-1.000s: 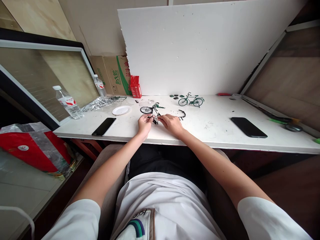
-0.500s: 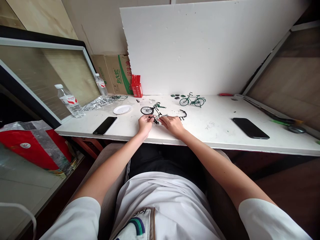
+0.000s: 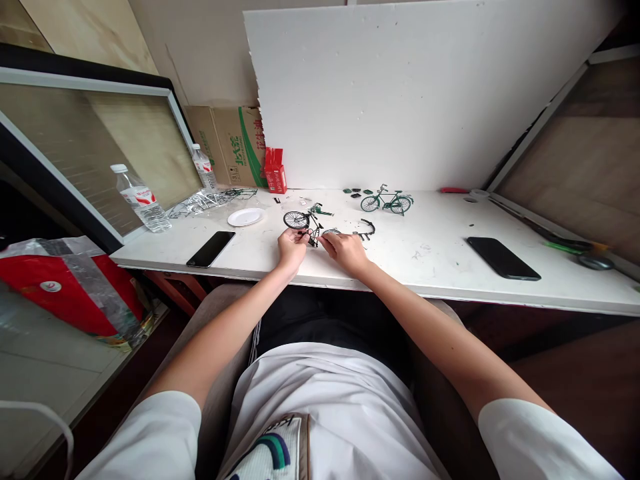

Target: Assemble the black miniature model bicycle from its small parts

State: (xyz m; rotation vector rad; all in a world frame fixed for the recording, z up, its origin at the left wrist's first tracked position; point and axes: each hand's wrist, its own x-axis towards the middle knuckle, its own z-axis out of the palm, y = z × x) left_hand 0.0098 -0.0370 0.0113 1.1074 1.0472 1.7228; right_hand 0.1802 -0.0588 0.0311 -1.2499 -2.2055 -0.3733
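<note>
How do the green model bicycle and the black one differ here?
Colour: the green model bicycle has a green frame, the black model bicycle a black one.
Support: the green model bicycle stands upright on its own; the black model bicycle is held between the left hand and right hand.
View: the green model bicycle's wheels both show; fingers partly cover the black model bicycle.
Both are small, with spoked wheels.

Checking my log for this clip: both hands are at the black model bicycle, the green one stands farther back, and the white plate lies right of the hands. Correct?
Not quite: the head view shows the white plate lying left of both the left hand and the right hand. The rest of your statement stands.
</note>
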